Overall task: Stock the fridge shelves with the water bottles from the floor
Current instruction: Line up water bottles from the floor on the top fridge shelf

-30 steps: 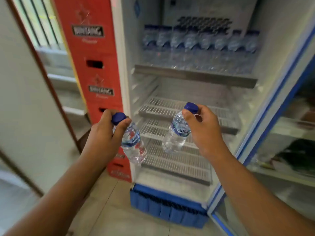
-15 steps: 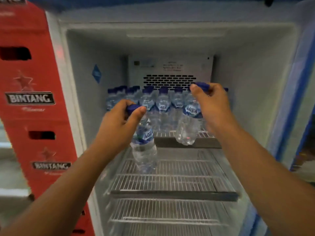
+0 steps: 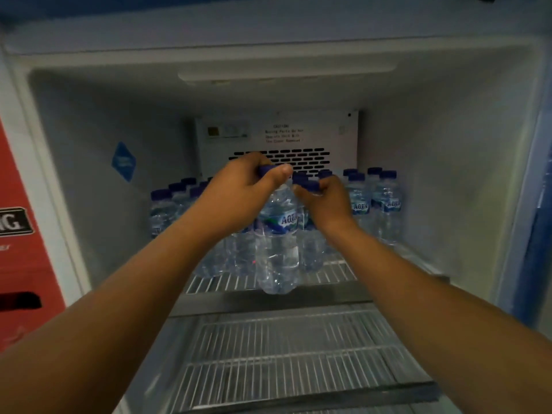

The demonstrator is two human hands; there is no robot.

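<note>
Clear bottle (image 3: 277, 252), left hand (image 3: 239, 198), over shelf edge (image 3: 328, 297); second bottle (image 3: 312, 255), right hand (image 3: 328, 204).

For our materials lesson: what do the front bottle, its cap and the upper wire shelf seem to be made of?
Front bottle: probably thin clear plastic, glossy; see-through, with bright glints.
Cap: opaque blue plastic, seemingly matte.
Upper wire shelf: likely coated metal; thin pale parallel rods.

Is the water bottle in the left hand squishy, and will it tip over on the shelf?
Probably heavy for its size: the bottle looks full. Its thin clear plastic likely dents if squeezed. Tall and narrow, it may wobble on the wire shelf.
</note>
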